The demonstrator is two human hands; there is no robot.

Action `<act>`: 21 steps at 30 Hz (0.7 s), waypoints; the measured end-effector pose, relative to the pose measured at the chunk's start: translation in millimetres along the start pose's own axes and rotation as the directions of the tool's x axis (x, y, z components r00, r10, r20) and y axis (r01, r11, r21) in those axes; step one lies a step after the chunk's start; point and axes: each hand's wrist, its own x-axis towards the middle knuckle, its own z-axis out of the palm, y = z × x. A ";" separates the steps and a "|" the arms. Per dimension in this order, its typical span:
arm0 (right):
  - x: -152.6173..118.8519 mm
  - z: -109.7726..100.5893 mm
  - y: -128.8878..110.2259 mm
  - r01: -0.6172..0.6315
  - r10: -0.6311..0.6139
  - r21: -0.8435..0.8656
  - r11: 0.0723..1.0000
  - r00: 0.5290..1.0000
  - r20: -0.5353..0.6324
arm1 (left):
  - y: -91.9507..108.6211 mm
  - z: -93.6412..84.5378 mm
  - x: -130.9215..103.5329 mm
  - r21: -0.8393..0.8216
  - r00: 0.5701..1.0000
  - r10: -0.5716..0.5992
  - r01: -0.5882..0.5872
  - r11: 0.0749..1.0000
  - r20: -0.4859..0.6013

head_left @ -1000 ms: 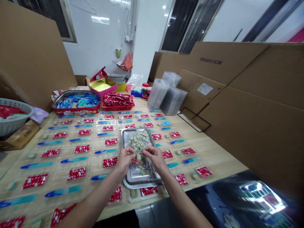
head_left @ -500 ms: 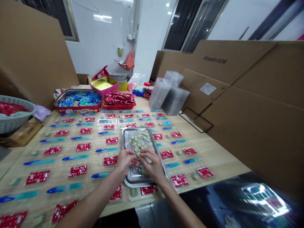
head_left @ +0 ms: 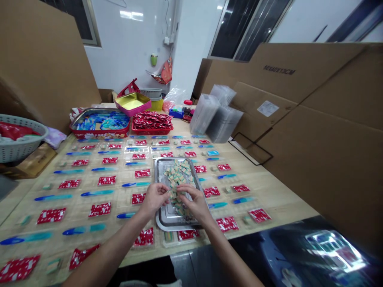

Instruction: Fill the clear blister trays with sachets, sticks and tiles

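Left hand (head_left: 155,197) hangs over the metal tray (head_left: 164,224), its thumb and forefinger drawn nearly together and the other fingers curled in. Right hand (head_left: 193,204) faces it just beside, thumb and fingers bent towards a loose pinch; a small block seems to sit between the two sets of fingertips, but blur hides which of them has hold of it, if either.

Small blocks (head_left: 178,174) lie heaped in the far half of the tray, with more under the hands. The tray sits on the surface (head_left: 269,193), among rows of clear cases (head_left: 136,150) bearing pens (head_left: 84,229) and red packets (head_left: 51,215); some, like the one by the tray's near edge, also show a block.

The step in hand looks like sorting or pairing blocks by fingertip. As a judgement, the next move calls for a light, square pinch, both hands kept low over the tray so that a slipped block drops among the others.
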 end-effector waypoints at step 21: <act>-5.7 13.2 6.1 -0.041 0.125 -0.376 0.926 0.971 0.202 | -42.7 0.0 -34.2 0.713 0.839 0.470 -0.505 0.487 0.273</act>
